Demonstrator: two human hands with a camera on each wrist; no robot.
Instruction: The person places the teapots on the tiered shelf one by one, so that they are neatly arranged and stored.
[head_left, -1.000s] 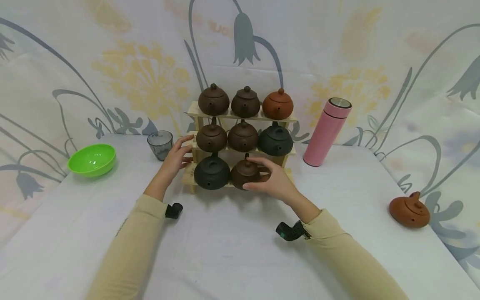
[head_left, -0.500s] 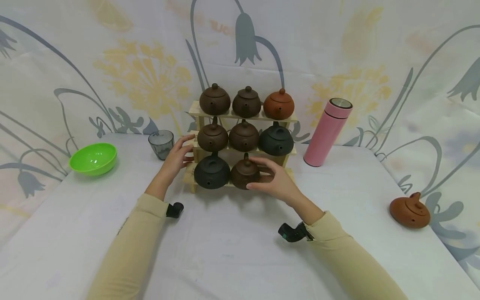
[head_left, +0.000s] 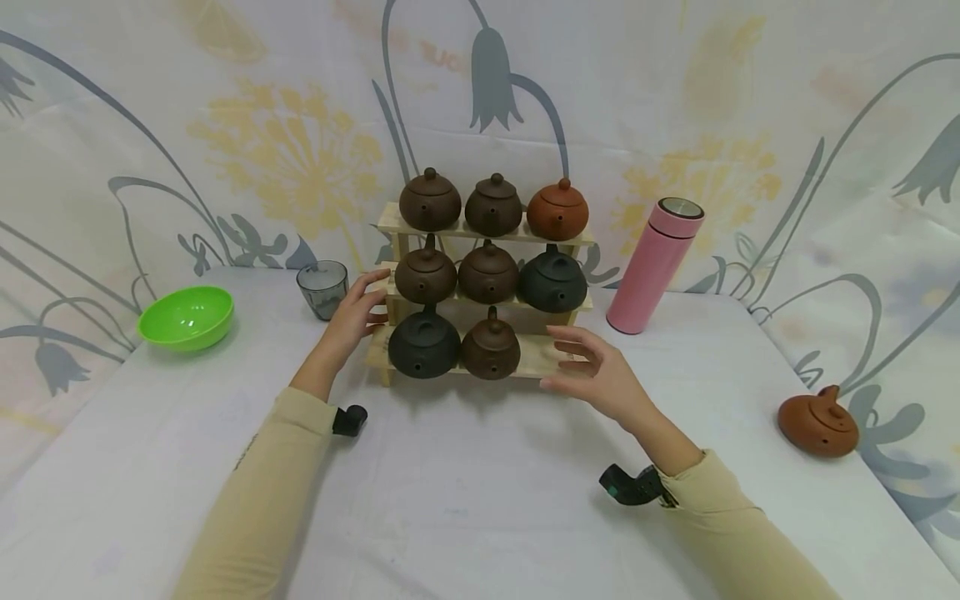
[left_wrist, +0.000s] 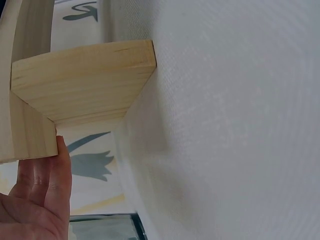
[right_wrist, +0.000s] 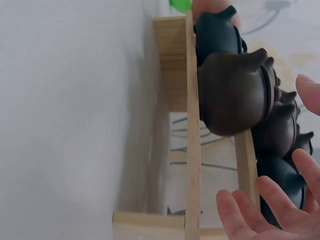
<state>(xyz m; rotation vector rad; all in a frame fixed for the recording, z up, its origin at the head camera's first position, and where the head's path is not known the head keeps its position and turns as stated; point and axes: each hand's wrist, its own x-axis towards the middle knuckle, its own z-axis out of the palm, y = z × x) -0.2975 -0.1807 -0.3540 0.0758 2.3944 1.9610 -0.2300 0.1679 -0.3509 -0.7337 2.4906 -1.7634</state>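
Note:
A wooden three-tier rack (head_left: pixel 537 353) bears several small teapots. On its bottom shelf are a black teapot (head_left: pixel 423 343) and, to its right, a brown teapot (head_left: pixel 491 347). My right hand (head_left: pixel 600 377) hovers by the right end of that shelf, holding nothing, thumb apart from the spread fingers. In the right wrist view its fingers (right_wrist: pixel 280 197) lie clear of the brown teapot (right_wrist: pixel 232 95). My left hand (head_left: pixel 351 323) rests against the rack's left end. Seen from the left wrist, its fairly straight fingers (left_wrist: pixel 59 177) touch a wooden post, their tips partly hidden.
Left of the rack stand a grey glass (head_left: pixel 322 289) and a green bowl (head_left: pixel 187 320). A pink thermos (head_left: pixel 654 265) stands to the right. Farther right, a reddish-brown teapot (head_left: pixel 819 422) sits near the table's edge. A patterned cloth (head_left: pixel 300 108) hangs behind.
My right hand has let go of the brown teapot on the bottom shelf and moved right, away from it. The teapot stays there. My left hand keeps its place at the rack.

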